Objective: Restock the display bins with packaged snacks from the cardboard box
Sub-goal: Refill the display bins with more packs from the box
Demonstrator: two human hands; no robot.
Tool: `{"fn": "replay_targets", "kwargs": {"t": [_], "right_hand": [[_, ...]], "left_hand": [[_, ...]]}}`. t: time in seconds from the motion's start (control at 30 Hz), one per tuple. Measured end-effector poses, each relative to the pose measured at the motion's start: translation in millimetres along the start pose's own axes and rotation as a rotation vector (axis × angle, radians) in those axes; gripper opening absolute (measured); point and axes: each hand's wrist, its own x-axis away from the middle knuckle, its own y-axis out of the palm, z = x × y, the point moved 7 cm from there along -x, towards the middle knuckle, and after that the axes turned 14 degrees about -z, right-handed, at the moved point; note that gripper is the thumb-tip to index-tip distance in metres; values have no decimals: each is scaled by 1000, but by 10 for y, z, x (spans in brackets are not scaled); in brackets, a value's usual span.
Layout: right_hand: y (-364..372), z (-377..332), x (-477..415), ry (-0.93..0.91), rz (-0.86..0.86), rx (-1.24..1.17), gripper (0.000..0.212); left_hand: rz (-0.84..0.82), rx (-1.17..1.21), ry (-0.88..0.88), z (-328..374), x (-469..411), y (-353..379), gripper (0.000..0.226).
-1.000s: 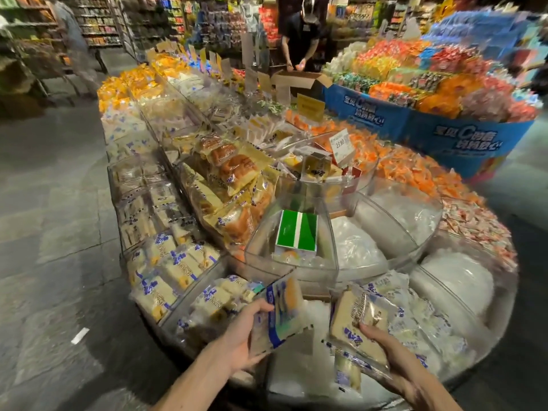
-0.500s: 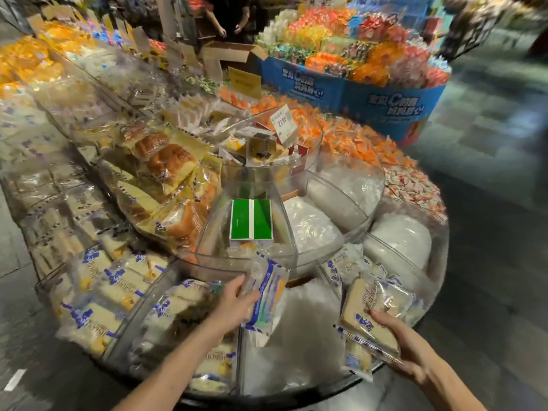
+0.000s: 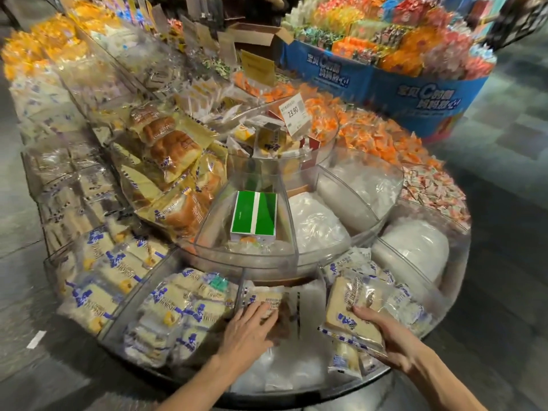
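In front of the green box [image 3: 254, 213]: the left hand [image 3: 247, 327] lies on a snack packet [image 3: 264, 298] in the near bin [image 3: 296, 391]. Its fingers are fairly straight and spread over the wrapper, pressing it rather than gripping.
Front-right of the green box: the right hand [image 3: 385, 336] holds a second packet [image 3: 353, 310] tilted over the right bin [image 3: 439, 307], thumb on top and fingers curled underneath.
Near bin: mostly white padding shows, with the one packet at the end nearest the green box. This bin looks barely begun.
Left bin [image 3: 133, 298], front-left of the green box: heaped with blue-and-white packets, so it seems stocked.
Right bin: a loose layer of packets with room left, so about part-filled.
Padded bins [image 3: 415, 247], right of the green box: only white padding is visible, so they are likely waiting for stock.
Cardboard box [image 3: 258, 34]: open, far behind the green box. Its contents cannot be seen.
Progress: probably somewhere in the middle, with two packets about to be set down and several bins to fill.
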Motion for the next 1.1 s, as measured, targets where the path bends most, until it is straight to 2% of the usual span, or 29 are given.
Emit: {"fn": "replay_targets", "kwargs": {"t": [0.07, 0.1, 0.17, 0.4, 0.5, 0.6, 0.7, 0.73, 0.8, 0.83, 0.9, 0.97, 1.03, 1.1], "right_hand": [[54, -51, -27, -2, 10, 9, 23], [63, -56, -54, 5, 13, 23, 20], [80, -66, -123, 19, 7, 43, 22], [-75, -10, -292, 95, 24, 167, 29], [-94, -5, -329, 125, -14, 234, 48], [-101, -1, -339, 126, -36, 250, 60], [-10, -41, -335, 117, -50, 293, 56], [40, -55, -340, 110, -56, 292, 52], [135, -46, -350, 98, -52, 303, 43], [209, -29, -357, 95, -70, 308, 44], [294, 3, -391, 75, -79, 339, 49], [348, 28, -423, 69, -96, 411, 58], [342, 68, -419, 68, -77, 420, 77], [314, 143, -383, 108, -73, 361, 92]], "left_hand": [[33, -33, -35, 1, -18, -73, 77], [72, -63, -55, -16, -33, -106, 76], [118, -65, -94, -63, -81, -139, 76], [100, 0, -131, -65, -189, -262, 66], [95, 18, -108, -87, -211, -253, 60], [86, 238, -75, -136, -192, -291, 44], [226, 624, -131, -64, -54, -534, 43], [204, 821, -158, -4, -12, -566, 44], [18, 1243, -148, 227, 35, -546, 51], [-59, 1364, -112, 354, 52, -546, 55], [-83, 1396, -52, 456, 60, -564, 47], [-49, 1376, -78, 401, 48, -503, 39], [-74, 1448, -90, 391, 66, -409, 50], [-148, 1566, -132, 401, 104, -274, 75]]}}
